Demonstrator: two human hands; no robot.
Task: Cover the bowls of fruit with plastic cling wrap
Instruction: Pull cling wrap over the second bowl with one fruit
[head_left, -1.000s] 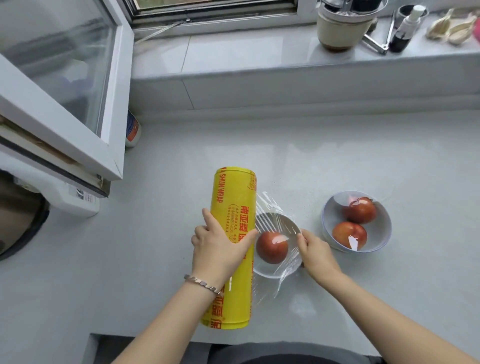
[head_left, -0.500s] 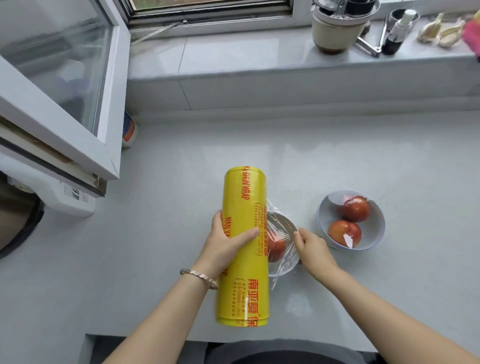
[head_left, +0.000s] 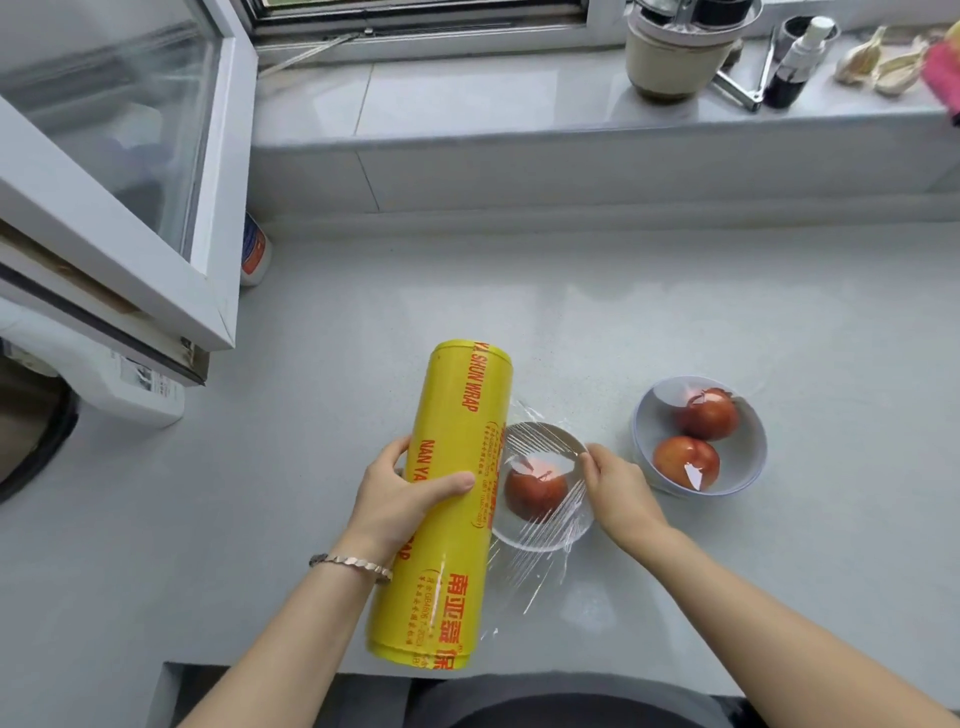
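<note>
Left grip (head_left: 402, 493) clasps yellow roll (head_left: 460, 415); right grip (head_left: 621, 488) pinches film (head_left: 524, 569) (over near bowl (head_left: 522, 541))

yellow cling wrap roll (head_left: 457, 499) lies beside a film-covered bowl (head_left: 540, 488) with 1 fruit; right bowl (head_left: 698, 434) holds 2.

We record bright, even daylight from the window (head_left: 415, 21) at top. Shadows on the counter (head_left: 675, 312) are faint and soft-edged. White glare patches sit on the cling wrap (head_left: 540, 452) and the second bowl (head_left: 660, 415). Straight lines bow toward the edges; detail is slightly soft.
</note>
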